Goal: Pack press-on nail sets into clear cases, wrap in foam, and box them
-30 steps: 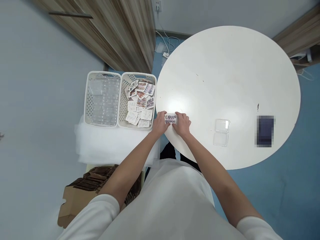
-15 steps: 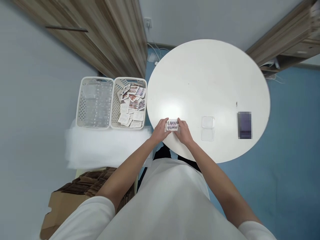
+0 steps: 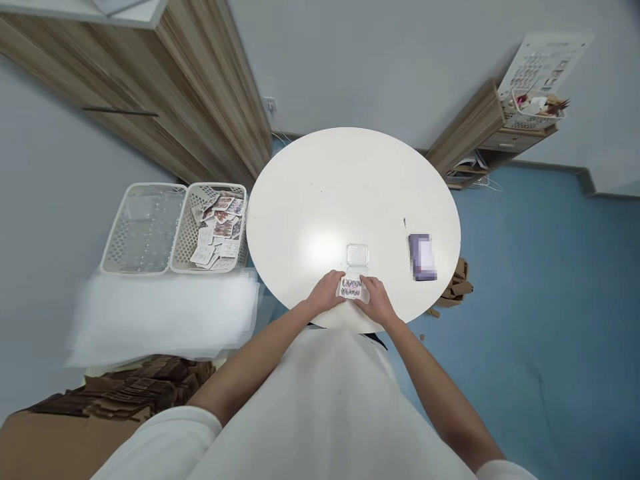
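Note:
A small white card of press-on nails (image 3: 351, 288), with rows of purple, shiny nails, is held level near the front of the table. My left hand (image 3: 325, 293) grips its left edge. On the right edge are the fingers of my right hand (image 3: 378, 301). A clear plastic hinged box (image 3: 357, 255) lies open just beyond, its far half in plain sight. The card and fingers cover much of the near half; whether the card touches it I cannot tell.
The round white table (image 3: 360, 180) carries a blurred purple box (image 3: 423, 257) on the right. Left stand a basket of nail cards (image 3: 183, 240) and a basket of clear boxes (image 3: 114, 233). White sheets (image 3: 165, 317) and folded cardboard (image 3: 145, 387) lie nearer me.
Both hands have carried the nail card rightward across the table to the open clear box. My view has shifted right and tilted up, showing a shelf and basket at far right.

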